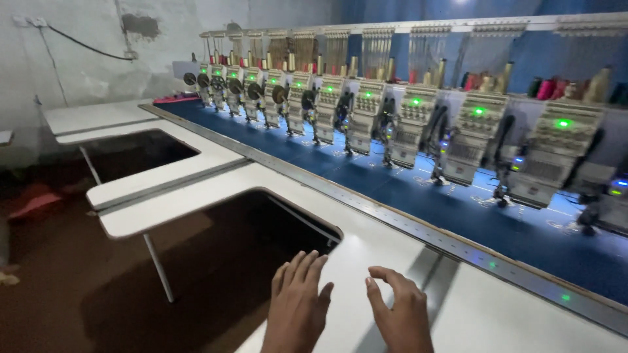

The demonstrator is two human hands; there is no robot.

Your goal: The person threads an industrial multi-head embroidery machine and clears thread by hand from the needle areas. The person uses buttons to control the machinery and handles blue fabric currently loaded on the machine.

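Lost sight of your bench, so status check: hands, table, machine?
Left hand and right hand open, empty, over white table. Blue fabric stretched under embroidery heads, green lights on. Nothing between hands and fabric.

Clearly a textile workshop, an embroidery floor, going by the long multi-head embroidery machine (418,124) running the length of the room, its row of identical sewing heads (556,157) lit with small green lamps. Stretched flat under the needles, a wide band of blue fabric (418,196) with pale stitched motifs, edged by a metal frame rail (392,219); above, racks of thread cones (546,88) in several colours. Around it a white work table (216,157) with large rectangular cut-outs, bare stained plaster walls (85,65), exposed wiring, and a dark earthen-looking floor (52,274)
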